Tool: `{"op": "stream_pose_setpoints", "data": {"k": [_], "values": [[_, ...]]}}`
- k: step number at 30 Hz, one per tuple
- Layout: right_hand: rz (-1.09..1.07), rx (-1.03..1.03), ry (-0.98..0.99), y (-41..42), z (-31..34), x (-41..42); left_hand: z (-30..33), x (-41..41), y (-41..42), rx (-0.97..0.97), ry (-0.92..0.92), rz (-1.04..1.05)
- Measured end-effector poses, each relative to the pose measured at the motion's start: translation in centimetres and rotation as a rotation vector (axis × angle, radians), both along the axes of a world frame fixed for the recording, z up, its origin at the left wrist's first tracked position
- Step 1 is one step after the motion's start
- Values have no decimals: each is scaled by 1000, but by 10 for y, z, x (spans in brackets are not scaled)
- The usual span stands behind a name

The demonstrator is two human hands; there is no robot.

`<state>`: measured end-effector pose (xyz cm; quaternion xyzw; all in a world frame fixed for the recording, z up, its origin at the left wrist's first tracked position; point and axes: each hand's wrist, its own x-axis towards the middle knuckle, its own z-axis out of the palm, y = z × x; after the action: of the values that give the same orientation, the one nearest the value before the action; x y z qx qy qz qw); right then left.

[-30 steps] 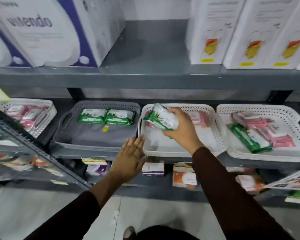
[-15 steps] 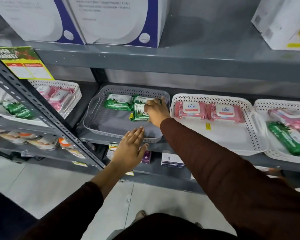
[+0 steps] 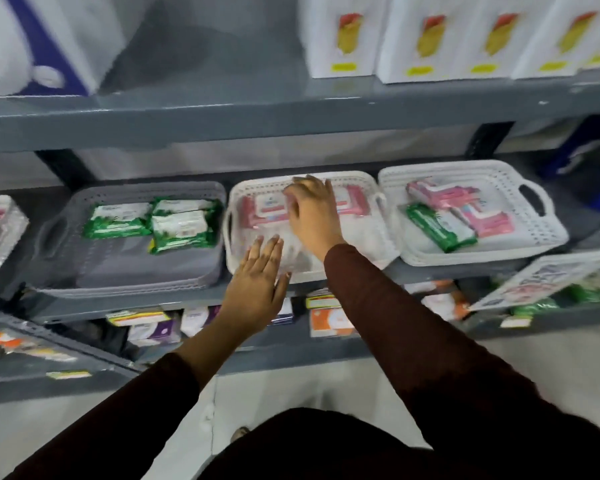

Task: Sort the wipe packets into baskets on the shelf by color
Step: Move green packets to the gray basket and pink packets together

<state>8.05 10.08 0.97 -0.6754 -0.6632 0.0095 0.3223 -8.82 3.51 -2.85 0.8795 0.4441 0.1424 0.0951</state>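
The green packet [image 3: 439,226] lies at 3 o'clock from the empty, spread right hand [image 3: 313,213], long axis toward 4; the left hand [image 3: 257,285], flat and released, is farther.

Top shelf board [image 3: 291,109] has a big white box with a blue stripe [image 3: 42,39] at its left end and a row of white cartons with red and yellow prints [image 3: 430,36] toward the right end. Lower shelf holds small purple [image 3: 153,332] and orange boxes [image 3: 329,322], kinda blurry.
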Motion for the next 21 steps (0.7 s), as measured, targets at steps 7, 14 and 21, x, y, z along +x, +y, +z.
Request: {"op": "stream_pose_setpoints", "data": {"k": [7, 14, 21], "values": [[-545, -333, 21, -57, -11, 172, -6, 109, -26, 16, 77, -177], [-617, -655, 175, -77, -28, 255, -13, 165, -32, 29, 111, -178], [-608, -513, 224, -89, -7, 246, -15, 158, -31, 24, 112, -146]]}}
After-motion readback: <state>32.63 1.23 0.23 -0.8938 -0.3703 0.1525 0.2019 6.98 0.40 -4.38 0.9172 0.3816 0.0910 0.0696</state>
